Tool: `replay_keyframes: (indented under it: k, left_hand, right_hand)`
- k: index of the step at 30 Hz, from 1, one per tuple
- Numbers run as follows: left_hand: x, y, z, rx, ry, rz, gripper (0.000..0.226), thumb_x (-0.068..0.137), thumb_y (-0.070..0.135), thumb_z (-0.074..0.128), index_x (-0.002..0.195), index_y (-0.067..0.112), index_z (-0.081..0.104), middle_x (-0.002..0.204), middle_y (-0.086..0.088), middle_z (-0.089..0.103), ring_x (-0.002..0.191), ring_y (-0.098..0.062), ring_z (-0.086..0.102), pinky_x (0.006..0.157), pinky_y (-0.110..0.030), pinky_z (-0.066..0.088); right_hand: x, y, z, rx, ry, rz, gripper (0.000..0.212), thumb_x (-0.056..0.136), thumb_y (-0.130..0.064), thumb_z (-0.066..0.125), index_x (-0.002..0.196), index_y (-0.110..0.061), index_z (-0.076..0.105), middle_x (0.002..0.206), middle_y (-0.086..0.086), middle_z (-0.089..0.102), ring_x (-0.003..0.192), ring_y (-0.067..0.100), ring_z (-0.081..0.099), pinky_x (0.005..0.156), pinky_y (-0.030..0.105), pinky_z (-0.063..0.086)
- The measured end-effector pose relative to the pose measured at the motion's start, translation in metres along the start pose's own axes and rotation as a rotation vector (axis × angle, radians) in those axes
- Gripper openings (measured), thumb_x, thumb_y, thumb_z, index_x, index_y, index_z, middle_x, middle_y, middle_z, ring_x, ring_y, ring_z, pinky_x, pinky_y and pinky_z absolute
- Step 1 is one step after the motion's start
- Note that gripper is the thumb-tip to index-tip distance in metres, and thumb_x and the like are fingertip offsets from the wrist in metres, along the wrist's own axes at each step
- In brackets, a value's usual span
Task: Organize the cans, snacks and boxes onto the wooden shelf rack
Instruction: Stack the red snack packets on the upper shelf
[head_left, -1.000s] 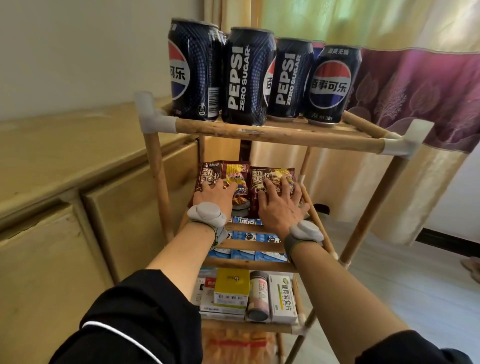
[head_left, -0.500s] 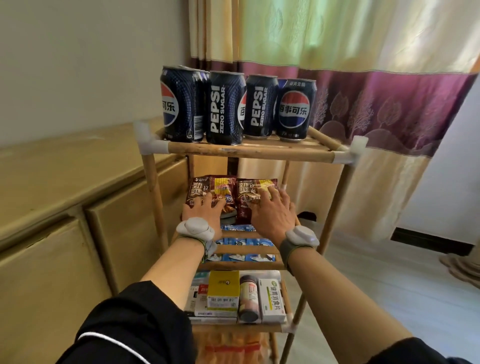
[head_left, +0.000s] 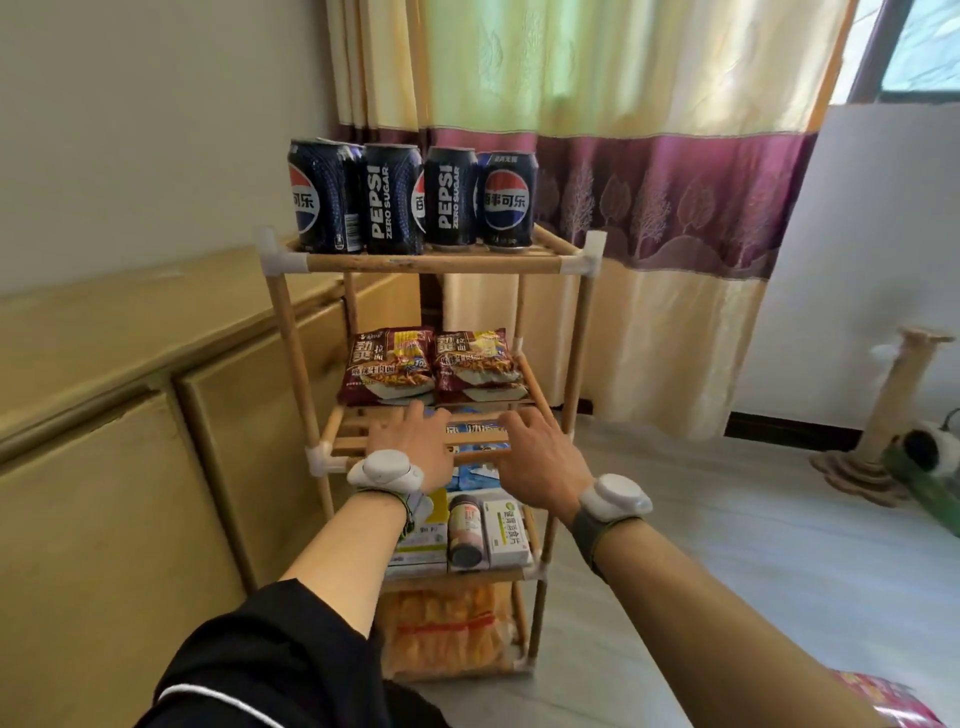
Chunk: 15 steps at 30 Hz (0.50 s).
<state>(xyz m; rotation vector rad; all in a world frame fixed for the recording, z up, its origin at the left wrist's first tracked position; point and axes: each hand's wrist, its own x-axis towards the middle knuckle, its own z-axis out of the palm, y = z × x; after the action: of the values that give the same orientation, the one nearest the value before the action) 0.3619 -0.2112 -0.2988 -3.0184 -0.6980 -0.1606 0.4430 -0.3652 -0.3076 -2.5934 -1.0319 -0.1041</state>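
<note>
- Left hand (head_left: 413, 447): you've pulled it back off the left noodle packet (head_left: 387, 366). It is now released, fingers loosely spread, over the front slats of the second tier. Can't tell if it touches the wood.
- Left noodle packet: sits at the back of the second tier of the wooden shelf rack (head_left: 293, 343), free of any grip.
- Right noodle packet (head_left: 478, 361): just beside the left one, edges about touching. On both, the print faces you and the top edge points to the rack's back. The long axis looks front-to-back, but foreshortening makes that unsure.
- Cans (head_left: 410, 200): top tier, upright, long axis vertical.
- Right hand (head_left: 535, 460): also withdrawn and released, fingers spread, nothing held.
- Read: the snack pair looks placed. With boxes (head_left: 506, 538) a tier lower, every tier is stocked and the task is probably near done.
</note>
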Motion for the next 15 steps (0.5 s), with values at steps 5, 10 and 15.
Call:
replay_keyframes:
  k: [5,10,15]
  left_hand:
    - [-0.024,0.024,-0.008,-0.060,0.018,0.072,0.052,0.091,0.030,0.047,0.142,0.032,0.039,0.141,-0.004,0.044,0.129,-0.028,0.042,0.099,-0.043,0.041]
    - [-0.041,0.058,-0.016,-0.075,0.000,0.145,0.048,0.092,0.026,0.048,0.140,0.029,0.042,0.140,-0.003,0.046,0.128,-0.026,0.043,0.094,-0.042,0.043]
    - [-0.049,0.115,-0.013,-0.083,-0.055,0.281,0.050,0.092,0.033,0.049,0.141,0.029,0.042,0.138,-0.003,0.046,0.125,-0.027,0.047,0.093,-0.041,0.045]
  right_hand:
    - [-0.034,0.015,-0.012,-0.031,0.008,0.014,0.046,0.092,-0.020,0.055,0.137,-0.022,0.047,0.147,0.004,0.045,0.134,0.029,0.043,0.104,0.046,0.048]
    - [-0.069,0.041,-0.028,-0.063,0.010,0.074,0.053,0.094,-0.027,0.054,0.146,-0.020,0.042,0.145,0.007,0.045,0.131,0.028,0.043,0.105,0.043,0.046]
    - [-0.116,0.093,-0.046,-0.098,0.006,0.193,0.054,0.095,-0.025,0.052,0.147,-0.018,0.040,0.149,0.008,0.041,0.135,0.030,0.039,0.109,0.044,0.043]
